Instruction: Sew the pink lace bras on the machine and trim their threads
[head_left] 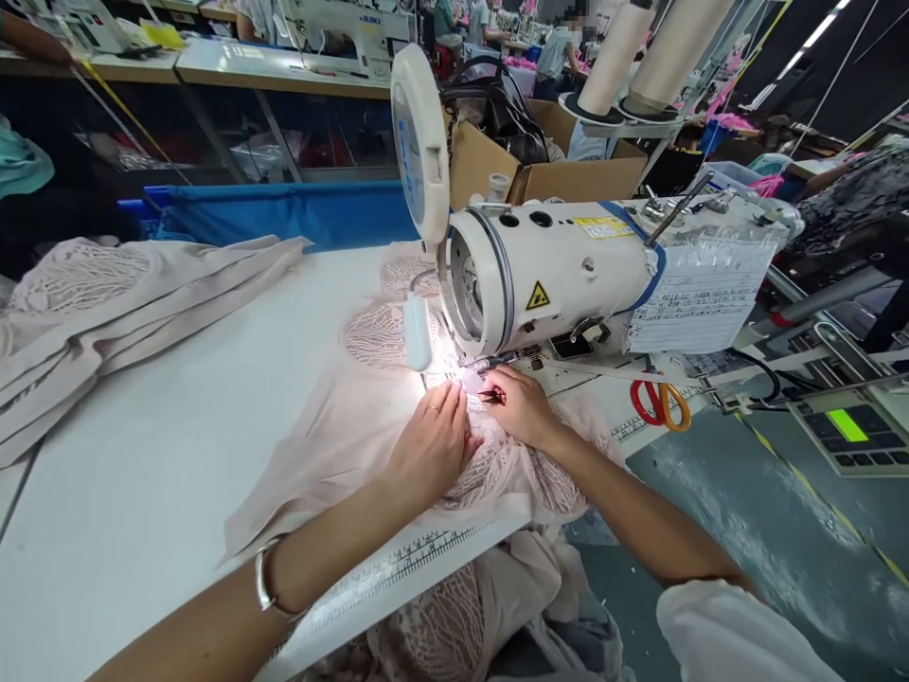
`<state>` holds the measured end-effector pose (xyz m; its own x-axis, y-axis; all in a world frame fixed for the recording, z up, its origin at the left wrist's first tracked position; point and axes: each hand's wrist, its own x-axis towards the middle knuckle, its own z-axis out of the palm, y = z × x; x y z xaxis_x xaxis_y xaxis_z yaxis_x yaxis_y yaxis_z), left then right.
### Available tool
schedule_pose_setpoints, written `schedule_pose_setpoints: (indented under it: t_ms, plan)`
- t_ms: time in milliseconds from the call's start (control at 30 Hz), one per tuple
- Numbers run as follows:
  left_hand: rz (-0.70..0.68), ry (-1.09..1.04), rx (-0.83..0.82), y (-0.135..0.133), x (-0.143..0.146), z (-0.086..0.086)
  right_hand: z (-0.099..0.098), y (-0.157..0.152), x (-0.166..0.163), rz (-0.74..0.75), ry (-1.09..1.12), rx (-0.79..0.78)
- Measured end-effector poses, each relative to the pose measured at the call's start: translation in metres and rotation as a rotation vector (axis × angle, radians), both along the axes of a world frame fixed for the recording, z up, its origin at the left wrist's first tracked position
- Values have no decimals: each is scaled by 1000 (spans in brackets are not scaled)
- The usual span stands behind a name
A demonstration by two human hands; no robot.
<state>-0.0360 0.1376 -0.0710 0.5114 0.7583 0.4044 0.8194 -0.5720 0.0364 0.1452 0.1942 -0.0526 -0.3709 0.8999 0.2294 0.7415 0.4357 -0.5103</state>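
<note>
Evenly, we're pressing lace fabric under our flattened left grip; beside it, our curled right grip is clasping thread snips, best angled clear.

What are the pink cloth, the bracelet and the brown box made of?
Cloth: thin, soft fabric, perhaps chiffon with lace, since it looks sheer and has stringy patterned patches. Bracelet: probably metal, polished, because it gleams silvery. Box: likely cardboard, by its matt brown sides.

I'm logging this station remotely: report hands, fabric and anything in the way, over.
Left hand laid on pale pink lace fabric. Right hand gripping small dark tool. Fabric partly beneath sewing machine. Lamp close ahead of left hand, not visibly blocking.
</note>
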Motion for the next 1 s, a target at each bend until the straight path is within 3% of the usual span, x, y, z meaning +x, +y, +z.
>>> schedule_pose_setpoints:
  t_ms: [267,633,1000]
  plan:
    - [-49,196,15,1,4,4,-6,-5,-3,-31,-152,16]
    - [-106,16,-59,7,-4,18,-8,-4,-8,90,-373,184]
    - [-71,-40,-121,9,-6,6,-6,-10,-1,155,-383,201]
